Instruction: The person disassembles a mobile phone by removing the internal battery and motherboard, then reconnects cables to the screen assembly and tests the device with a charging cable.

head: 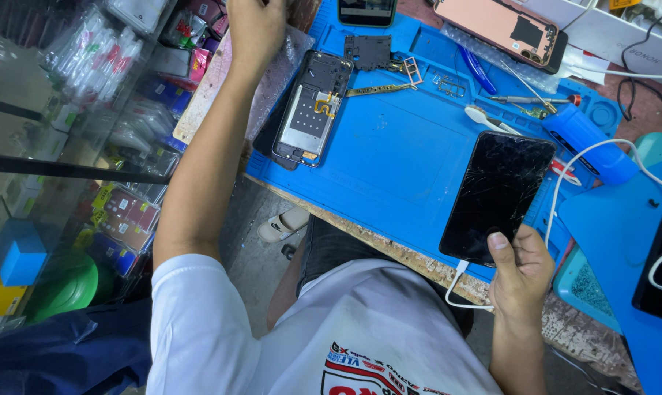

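My right hand (pixel 522 269) grips the lower edge of a black phone with a cracked screen (pixel 500 193), thumb on the glass. The phone lies on a blue work mat (pixel 397 157), and a white cable (pixel 459 272) is plugged into its bottom end. My left hand (pixel 255 29) reaches over the far left corner of the mat, past an opened phone body (pixel 313 108) with its inner parts exposed. Its fingers are cut off by the top edge of the view.
A black cover plate (pixel 368 52), a screwdriver (pixel 534 99), a white pry tool (pixel 487 117) and a blue bottle (pixel 588 140) lie on the mat. A pink phone back (pixel 501 24) sits at the far side. A glass case of accessories (pixel 119 110) stands on the left.
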